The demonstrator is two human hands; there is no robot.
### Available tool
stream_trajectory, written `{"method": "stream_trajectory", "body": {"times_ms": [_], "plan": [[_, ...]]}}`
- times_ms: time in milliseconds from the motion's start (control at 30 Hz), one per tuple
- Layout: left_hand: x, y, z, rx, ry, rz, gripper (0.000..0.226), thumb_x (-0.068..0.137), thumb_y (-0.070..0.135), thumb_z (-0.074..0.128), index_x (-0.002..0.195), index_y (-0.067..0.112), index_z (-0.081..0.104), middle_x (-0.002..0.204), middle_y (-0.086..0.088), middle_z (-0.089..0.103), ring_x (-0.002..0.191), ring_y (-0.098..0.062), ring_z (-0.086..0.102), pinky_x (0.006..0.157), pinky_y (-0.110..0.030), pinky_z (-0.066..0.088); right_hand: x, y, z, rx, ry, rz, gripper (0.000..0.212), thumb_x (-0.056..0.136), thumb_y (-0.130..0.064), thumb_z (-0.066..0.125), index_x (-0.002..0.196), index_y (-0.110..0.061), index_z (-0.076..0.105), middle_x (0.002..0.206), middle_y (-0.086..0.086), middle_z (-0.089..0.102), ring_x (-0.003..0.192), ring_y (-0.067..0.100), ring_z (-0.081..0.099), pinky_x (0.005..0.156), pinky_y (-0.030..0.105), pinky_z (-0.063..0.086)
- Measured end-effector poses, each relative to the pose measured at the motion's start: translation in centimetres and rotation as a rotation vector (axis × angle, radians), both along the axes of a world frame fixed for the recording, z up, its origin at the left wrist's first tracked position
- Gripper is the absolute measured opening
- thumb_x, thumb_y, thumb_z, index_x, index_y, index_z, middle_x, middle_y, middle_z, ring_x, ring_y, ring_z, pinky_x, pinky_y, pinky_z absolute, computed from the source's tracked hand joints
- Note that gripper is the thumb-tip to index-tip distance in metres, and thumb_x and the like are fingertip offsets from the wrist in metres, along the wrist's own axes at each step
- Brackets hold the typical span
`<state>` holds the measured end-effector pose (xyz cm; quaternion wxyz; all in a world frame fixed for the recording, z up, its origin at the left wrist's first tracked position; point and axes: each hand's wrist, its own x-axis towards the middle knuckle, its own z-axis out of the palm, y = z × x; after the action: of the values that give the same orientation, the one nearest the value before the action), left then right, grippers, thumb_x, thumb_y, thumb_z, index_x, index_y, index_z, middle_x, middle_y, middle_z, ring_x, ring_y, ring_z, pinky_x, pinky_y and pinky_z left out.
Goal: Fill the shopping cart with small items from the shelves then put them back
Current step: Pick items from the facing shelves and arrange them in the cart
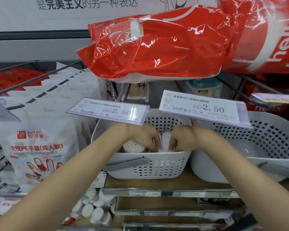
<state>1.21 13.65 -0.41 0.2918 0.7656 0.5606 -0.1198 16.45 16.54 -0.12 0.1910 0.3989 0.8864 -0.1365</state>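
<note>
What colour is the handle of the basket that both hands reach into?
Grey; the basket is white, its handle shows best in the head view.

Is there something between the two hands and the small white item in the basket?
Nothing visible. Both the left hand and right hand already reach inside the white basket, flanking the small white item; price tags hang above the wrists.

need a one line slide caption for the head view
Both hands, left hand and right hand, reach into a white perforated basket on a shelf below two 2.50 price tags.
</note>
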Motion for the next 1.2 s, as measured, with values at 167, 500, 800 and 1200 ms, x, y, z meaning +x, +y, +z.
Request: {"method": "stream_trajectory", "body": {"times_ms": [167,500,800,1200], "plan": [[-0.6,0.6,-0.3,-0.021,0.002,0.014,0.028,0.089,0.019,0.063,0.115,0.011,0.069,0.108,0.000,0.069,0.089,-0.007,0.058,0.086,-0.021,0.045,-0.5,0.4,-0.6,0.013,-0.152,0.008,0.030,0.096,-0.021,0.046,0.121,-0.018,0.062,0.121,0.000,0.063,0.115,0.019,0.054,0.087,0.034,0.035],[-2.3,-0.4,-1.0,0.200,-0.055,0.144,0.022,0.089,0.031,0.059,0.099,0.015,0.071,0.097,0.004,0.067,0.094,-0.019,0.061,0.092,-0.040,0.047,-0.8,0.4,-1.1,-0.080,0.223,0.093,0.020,0.085,-0.019,0.066,0.104,-0.023,0.072,0.096,-0.012,0.066,0.094,0.008,0.062,0.087,0.025,0.050],[-3.3,-3.6,-2.1,0.437,-0.200,0.317,0.017,0.092,0.042,0.052,0.099,0.032,0.064,0.103,0.005,0.066,0.094,-0.013,0.060,0.088,-0.036,0.050,-1.6,1.5,-2.6,-0.196,0.233,0.119,0.019,0.089,-0.018,0.059,0.101,-0.023,0.073,0.088,-0.014,0.065,0.087,0.006,0.060,0.078,0.021,0.046],[-2.9,-18.0,-3.8,1.031,-0.061,0.510,0.038,0.095,0.030,0.045,0.128,0.014,0.057,0.128,0.002,0.057,0.117,-0.012,0.052,0.097,-0.024,0.041,-1.3,-8.4,-4.2,0.315,1.107,0.270,0.031,0.091,-0.026,0.049,0.116,-0.015,0.064,0.121,-0.005,0.061,0.113,0.008,0.051,0.098,0.027,0.039]]}}
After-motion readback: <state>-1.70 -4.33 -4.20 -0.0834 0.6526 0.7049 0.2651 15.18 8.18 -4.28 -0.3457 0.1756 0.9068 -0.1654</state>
